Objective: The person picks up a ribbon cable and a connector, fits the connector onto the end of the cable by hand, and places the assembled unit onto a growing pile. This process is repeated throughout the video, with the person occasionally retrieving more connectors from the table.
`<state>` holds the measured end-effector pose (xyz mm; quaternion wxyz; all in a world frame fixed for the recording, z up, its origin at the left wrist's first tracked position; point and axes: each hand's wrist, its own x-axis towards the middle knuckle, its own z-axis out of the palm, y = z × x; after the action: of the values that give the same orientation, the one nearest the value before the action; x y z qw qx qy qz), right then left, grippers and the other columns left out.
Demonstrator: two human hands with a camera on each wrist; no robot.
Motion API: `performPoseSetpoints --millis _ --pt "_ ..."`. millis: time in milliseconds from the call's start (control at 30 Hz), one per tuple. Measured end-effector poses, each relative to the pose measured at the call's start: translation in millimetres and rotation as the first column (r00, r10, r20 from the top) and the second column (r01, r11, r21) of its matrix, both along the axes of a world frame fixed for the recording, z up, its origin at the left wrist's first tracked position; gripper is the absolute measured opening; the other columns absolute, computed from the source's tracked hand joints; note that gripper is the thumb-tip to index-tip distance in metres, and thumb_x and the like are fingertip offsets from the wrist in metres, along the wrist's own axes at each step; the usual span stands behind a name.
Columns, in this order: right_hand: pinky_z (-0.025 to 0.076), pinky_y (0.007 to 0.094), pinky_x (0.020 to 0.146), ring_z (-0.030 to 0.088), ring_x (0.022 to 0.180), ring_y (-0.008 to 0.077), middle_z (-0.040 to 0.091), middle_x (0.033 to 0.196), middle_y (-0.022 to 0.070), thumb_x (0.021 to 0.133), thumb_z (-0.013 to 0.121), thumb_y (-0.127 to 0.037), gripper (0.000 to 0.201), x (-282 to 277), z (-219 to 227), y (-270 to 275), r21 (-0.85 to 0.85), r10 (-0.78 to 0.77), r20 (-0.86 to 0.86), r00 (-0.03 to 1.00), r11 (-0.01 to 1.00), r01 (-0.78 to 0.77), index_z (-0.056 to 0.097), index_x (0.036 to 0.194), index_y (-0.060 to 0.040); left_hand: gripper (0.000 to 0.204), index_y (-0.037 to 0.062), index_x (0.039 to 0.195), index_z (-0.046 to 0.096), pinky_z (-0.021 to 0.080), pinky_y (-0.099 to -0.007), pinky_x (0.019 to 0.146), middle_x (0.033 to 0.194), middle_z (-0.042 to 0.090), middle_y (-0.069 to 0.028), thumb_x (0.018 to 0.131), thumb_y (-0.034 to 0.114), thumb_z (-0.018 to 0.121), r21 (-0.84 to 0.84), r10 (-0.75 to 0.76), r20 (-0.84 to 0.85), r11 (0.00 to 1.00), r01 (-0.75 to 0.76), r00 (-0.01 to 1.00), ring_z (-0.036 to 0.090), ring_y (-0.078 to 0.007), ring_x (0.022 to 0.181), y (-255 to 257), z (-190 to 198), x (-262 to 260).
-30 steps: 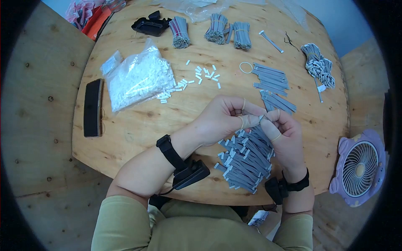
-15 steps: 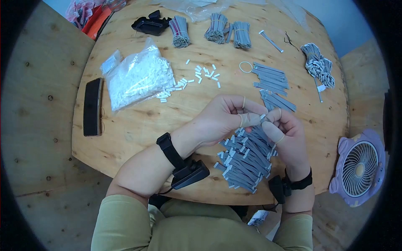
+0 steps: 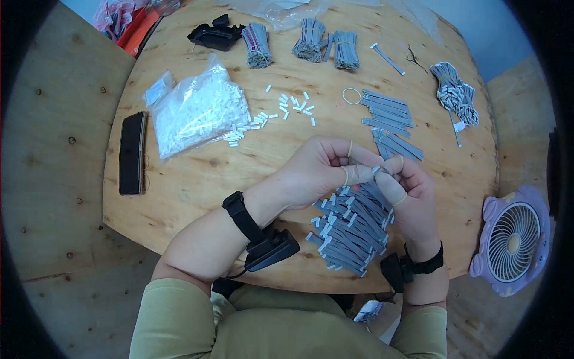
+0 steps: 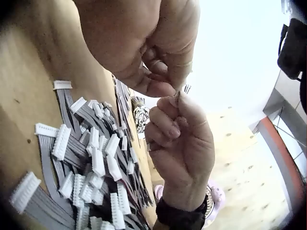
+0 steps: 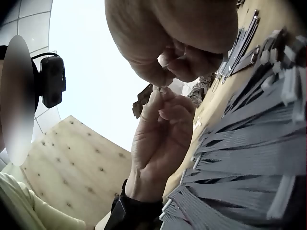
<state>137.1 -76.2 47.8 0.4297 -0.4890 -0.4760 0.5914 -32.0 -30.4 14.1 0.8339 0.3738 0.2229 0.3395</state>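
In the head view my left hand (image 3: pixel 317 170) pinches a small white connector (image 3: pixel 376 170) between thumb and forefinger, with pale finger cots on the fingers. My right hand (image 3: pixel 414 194) meets it tip to tip and pinches a bit of grey ribbon cable at the connector, mostly hidden by the fingers. Both wrist views show the two sets of fingertips touching, the left hand (image 5: pixel 165 129) and the right hand (image 4: pixel 182 139) facing each other. Just below lies a pile of grey ribbon cables (image 3: pixel 353 230) with white connectors on their ends.
Beyond the hands lie loose ribbon cables (image 3: pixel 388 113) and scattered white connectors (image 3: pixel 284 109) beside a bulging clear bag (image 3: pixel 200 110). Bundled cables (image 3: pixel 257 48) stand at the back. A phone (image 3: pixel 132 152) is on the left, a purple fan (image 3: pixel 513 239) at the right.
Both hands stay in place, with small shifts of the fingertips. The white connector shows more clearly between them than a second ago. The right wrist has turned slightly.
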Motion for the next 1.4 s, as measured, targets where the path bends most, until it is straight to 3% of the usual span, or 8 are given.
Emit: performPoseSetpoints --millis 267,533,667,767,867,967,1067,1400 --pt "0.037 0.0157 0.056 0.046 0.062 0.0009 0.053 0.071 -0.0026 0.080 0.055 -0.007 0.005 0.2 -0.5 1.3 -0.001 -0.010 0.006 1.000 1.000 0.010 0.052 0.082 -0.0029 0.020 -0.0006 0.096 0.058 0.047 -0.0204 0.068 0.087 0.061 -0.0070 0.077 0.003 0.059 0.025 0.004 -0.100 1.000 -0.001 0.995 0.058 -0.0094 0.076 -0.2 -2.6 -1.5" --pt "0.037 0.0157 0.056 0.046 0.063 0.0010 0.053 0.071 -0.0026 0.079 0.055 -0.007 0.006 -0.6 -2.1 -1.2 0.033 -0.019 0.077 0.997 0.999 0.017 0.052 0.082 -0.0027 0.021 0.0032 0.098 0.059 0.039 -0.0132 0.049 0.074 0.060 -0.0009 0.078 0.008 0.060 0.179 0.042 -0.144 0.984 -0.016 0.989 0.052 -0.0014 0.060 -1.5 6.8 -2.4" --pt "0.038 0.0161 0.058 0.047 0.064 0.0017 0.054 0.073 -0.0018 0.079 0.056 -0.007 0.007 -1.4 -2.5 0.2 -0.005 -0.035 0.003 0.999 0.999 0.035 0.052 0.083 -0.0020 0.021 0.0037 0.098 0.059 0.037 -0.0126 0.045 0.072 0.060 0.0004 0.077 0.008 0.061 0.180 0.049 -0.111 0.983 -0.029 0.993 0.050 -0.0001 0.057 -1.7 5.8 -1.5" --pt "0.039 0.0162 0.059 0.048 0.065 0.0020 0.055 0.073 -0.0013 0.079 0.056 -0.008 0.008 1.0 -1.4 0.8 -0.001 -0.006 -0.014 1.000 1.000 0.006 0.052 0.083 -0.0018 0.023 0.0034 0.099 0.058 0.040 -0.0140 0.050 0.075 0.060 -0.0007 0.077 0.009 0.061 0.171 0.025 -0.139 0.985 -0.001 0.990 0.052 -0.0016 0.060 -1.6 9.5 -4.1" --pt "0.039 0.0160 0.059 0.049 0.065 0.0019 0.055 0.073 -0.0011 0.079 0.057 -0.008 0.008 3.3 -1.5 1.3 -0.006 0.000 -0.012 1.000 1.000 0.000 0.053 0.083 -0.0019 0.026 0.0019 0.101 0.057 0.045 -0.0168 0.057 0.079 0.060 -0.0026 0.077 0.008 0.061 0.213 0.092 -0.068 0.974 -0.076 0.993 0.054 -0.0039 0.066 -3.3 0.8 2.0" --pt "0.039 0.0159 0.058 0.049 0.064 0.0019 0.055 0.073 -0.0013 0.079 0.057 -0.008 0.007 4.4 -1.2 1.8 -0.034 0.016 -0.017 1.000 0.999 -0.016 0.053 0.083 -0.0021 0.023 0.0004 0.098 0.057 0.047 -0.0196 0.064 0.083 0.061 -0.0046 0.077 0.008 0.061 0.169 0.040 -0.092 0.985 -0.024 0.995 0.055 -0.0066 0.070 -1.9 1.6 -1.0" --pt "0.039 0.0156 0.057 0.049 0.064 0.0018 0.056 0.073 -0.0013 0.078 0.057 -0.007 0.007 4.9 -0.5 2.6 -0.064 0.043 -0.034 0.998 0.997 -0.045 0.054 0.083 -0.0023 0.019 0.0002 0.093 0.057 0.046 -0.0194 0.064 0.082 0.061 -0.0055 0.077 0.008 0.061 0.103 0.009 -0.124 0.995 0.004 0.992 0.056 -0.0075 0.070 0.2 2.2 -2.1" --pt "0.037 0.0156 0.053 0.045 0.059 0.0020 0.051 0.068 -0.0036 0.079 0.057 -0.010 0.009 6.4 -7.7 5.8 -0.108 0.013 -0.089 0.996 0.994 -0.023 0.052 0.084 -0.0047 0.016 0.0012 0.089 0.057 0.045 -0.0199 0.061 0.080 0.060 -0.0035 0.077 0.010 0.061 0.139 0.069 -0.096 0.989 -0.055 0.993 0.054 -0.0062 0.067 1.4 -5.4 -0.4"
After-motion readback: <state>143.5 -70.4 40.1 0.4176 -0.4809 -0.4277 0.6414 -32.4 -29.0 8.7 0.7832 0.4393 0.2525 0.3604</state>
